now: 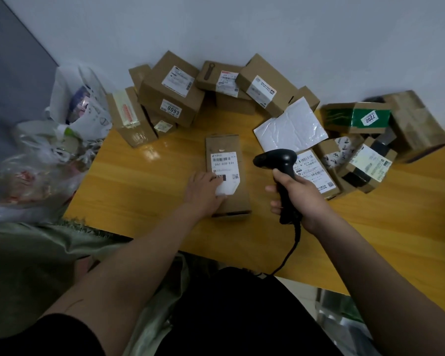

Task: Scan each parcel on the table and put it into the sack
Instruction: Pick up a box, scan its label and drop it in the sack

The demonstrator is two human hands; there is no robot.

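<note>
1. left hand (203, 194) rests flat on the box (228, 176), fingers on its label (225, 173).
2. right hand (297, 194) grips the scanner (280, 173), just right of the box, nose pointing left at it.
3. box lies mid-table (139, 191), long axis near-to-far; sack (36, 253) near left.

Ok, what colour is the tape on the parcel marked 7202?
Green, on the parcel marked 7202, at the table's far right in the head view.

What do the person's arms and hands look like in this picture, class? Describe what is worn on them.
Both forearms are bare from elbow to wrist. The left hand and the right hand wear no gloves, and no watch, ring or bracelet can be seen. A dark, black-looking short sleeve covers the left upper arm. The right arm's sleeve is out of view.
</note>
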